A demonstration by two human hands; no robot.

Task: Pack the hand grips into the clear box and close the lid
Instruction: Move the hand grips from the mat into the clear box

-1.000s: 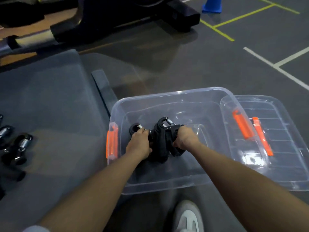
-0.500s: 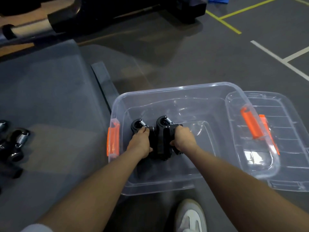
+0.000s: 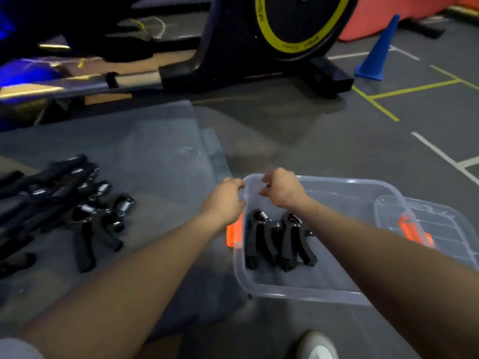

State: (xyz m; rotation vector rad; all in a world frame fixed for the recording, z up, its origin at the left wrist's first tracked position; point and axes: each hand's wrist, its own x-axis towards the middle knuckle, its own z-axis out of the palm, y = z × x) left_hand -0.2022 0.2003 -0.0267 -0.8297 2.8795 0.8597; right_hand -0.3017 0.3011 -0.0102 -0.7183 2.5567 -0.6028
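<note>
The clear box [image 3: 305, 294] with orange latches stands on the floor at lower right. Two black hand grips [image 3: 278, 240] lie side by side inside it, near its left wall. Its clear lid [image 3: 440, 229] leans at the box's right end. Several more black hand grips [image 3: 77, 203] with steel springs lie in a heap on the grey mat at left. My left hand [image 3: 224, 200] hovers just outside the box's far left corner, fingers loosely curled and holding nothing. My right hand [image 3: 281, 189] hovers above that same corner, also with nothing in it.
A grey mat [image 3: 145, 156] covers the floor at left. An exercise bike base [image 3: 259, 47] with a yellow-rimmed wheel stands behind. A blue cone [image 3: 375, 53] is at back right. My white shoe [image 3: 316, 345] shows at the bottom edge.
Both hands let go of the two hand grips in the box and rose toward its far left corner. The view swung up and left, showing the heap of grips.
</note>
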